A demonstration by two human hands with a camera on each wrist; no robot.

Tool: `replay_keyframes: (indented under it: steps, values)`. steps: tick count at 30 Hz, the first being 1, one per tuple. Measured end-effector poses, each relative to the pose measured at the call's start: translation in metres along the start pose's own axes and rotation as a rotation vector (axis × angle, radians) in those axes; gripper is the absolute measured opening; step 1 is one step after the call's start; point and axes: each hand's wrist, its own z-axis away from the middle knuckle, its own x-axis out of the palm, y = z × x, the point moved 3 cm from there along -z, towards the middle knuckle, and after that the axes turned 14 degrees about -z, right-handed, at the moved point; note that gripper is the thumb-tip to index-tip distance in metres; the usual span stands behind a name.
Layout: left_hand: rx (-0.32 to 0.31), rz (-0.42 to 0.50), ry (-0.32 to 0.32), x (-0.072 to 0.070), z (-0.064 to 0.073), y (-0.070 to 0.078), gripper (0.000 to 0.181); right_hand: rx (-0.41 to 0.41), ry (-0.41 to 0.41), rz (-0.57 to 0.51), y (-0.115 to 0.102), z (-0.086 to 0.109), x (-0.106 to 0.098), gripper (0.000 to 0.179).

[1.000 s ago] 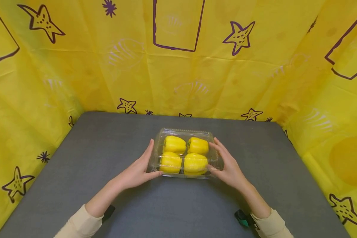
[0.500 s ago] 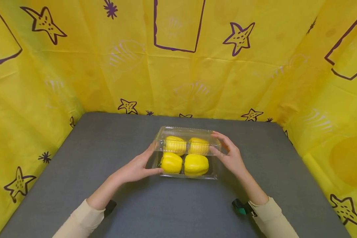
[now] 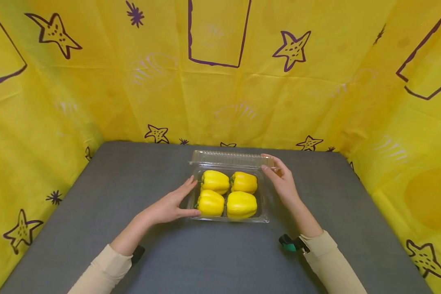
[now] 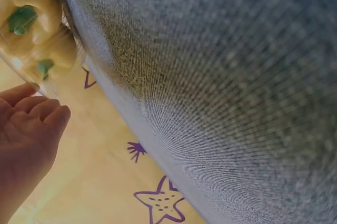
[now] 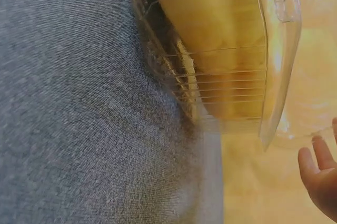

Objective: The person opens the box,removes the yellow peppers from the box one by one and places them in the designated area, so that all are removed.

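Note:
A clear plastic clamshell container (image 3: 263,204) stands on the table, its lid (image 3: 228,158) swung up and tilted back at the far side. Inside lie several yellow bell peppers (image 3: 241,205), with green stems (image 4: 22,20) seen in the left wrist view. My left hand (image 3: 169,206) rests against the container's left side, thumb at the front corner and fingers spread along the edge. With thumb and fingers, my right hand (image 3: 283,181) holds the lid's right end. The right wrist view shows the container's ribbed side wall (image 5: 231,84) and part of the right hand (image 5: 321,176).
A dark grey cloth covers the table (image 3: 220,261). Yellow curtains (image 3: 220,90) with purple starfish drawings hang behind it and at both sides. A dark strap with a green part (image 3: 289,245) is on the right wrist.
My right hand has lifted the lid's front edge up and backward, uncovering the bell peppers. The left hand has stayed at the container's left side.

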Motion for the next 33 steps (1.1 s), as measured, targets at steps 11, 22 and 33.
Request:
replay_keyframes:
  steps: [11,22,33]
  values:
    - [-0.016,-0.008,0.001,0.001,0.004,0.004,0.101,0.048,0.096,-0.076,0.016,-0.022,-0.002,0.037]
    - [-0.039,-0.027,-0.011,0.0,0.007,0.007,0.102,0.027,0.017,-0.128,0.018,-0.043,-0.003,0.045]
    - [-0.059,-0.006,-0.036,0.004,0.008,0.011,0.103,0.085,0.023,-0.13,0.034,-0.058,-0.008,0.046]
